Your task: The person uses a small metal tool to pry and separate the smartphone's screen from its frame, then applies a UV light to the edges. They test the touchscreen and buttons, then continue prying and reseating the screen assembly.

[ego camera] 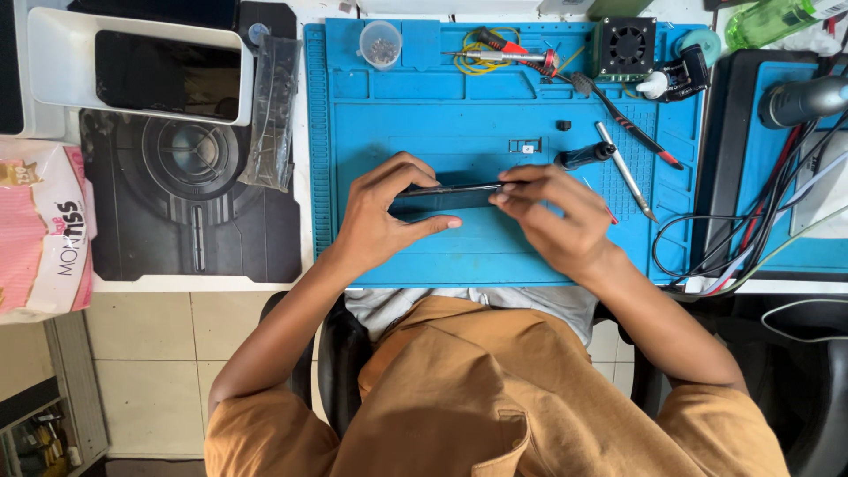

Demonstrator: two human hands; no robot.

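From the head camera, both hands are on one dark, slim phone [446, 196] stood on its long edge at the middle of the blue work mat [406, 115], near the mat's front edge. The left hand [382, 216] grips its left end, fingers curled over the top, thumb stretched along underneath; the right hand [555, 221] pinches the right end with its fingertips. It looks thin, stiff and smooth, probably light and easy to crack, so the narrow edges seem the safest hold. Count along the mat: one black-handled screwdriver [585, 156], one pair of tweezers [625, 170], one clear cup of small parts [381, 44] at the back edge, one small fan unit [626, 46] at the back right corner.
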